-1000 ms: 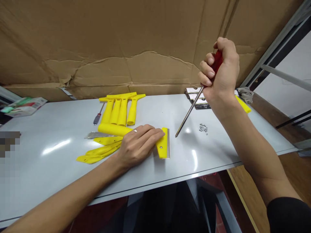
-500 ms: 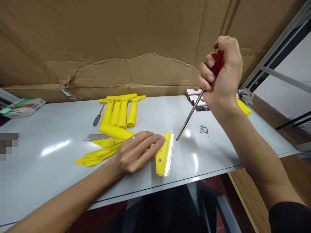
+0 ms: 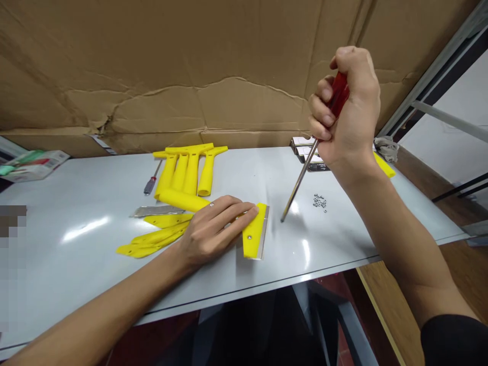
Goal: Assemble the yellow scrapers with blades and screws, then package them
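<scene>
My left hand (image 3: 211,231) is closed over the handle of a yellow scraper (image 3: 252,244), which lies on the table. A metal blade runs along the right edge of its head, and one screw shows in the yellow face. In my right hand (image 3: 353,101) is a screwdriver with a red handle (image 3: 339,94), held above the table in a fist. Its long shaft slants down to the left, with the tip apart from the scraper. Small screws (image 3: 319,202) lie in a pile to the right of the tip.
Several yellow scraper handles (image 3: 193,170) stand at the back, with a second screwdriver (image 3: 151,183) beside them. Flat yellow plates (image 3: 152,244) and a metal blade strip (image 3: 156,210) lie left of my hand. Small boxes (image 3: 305,152) sit behind my right arm. A cardboard wall (image 3: 244,61) closes the back.
The scraper head has tilted slightly in my left hand, and its blade edge looks narrower and darker. My right hand has risen a little, with the screwdriver tip slightly further right of the scraper.
</scene>
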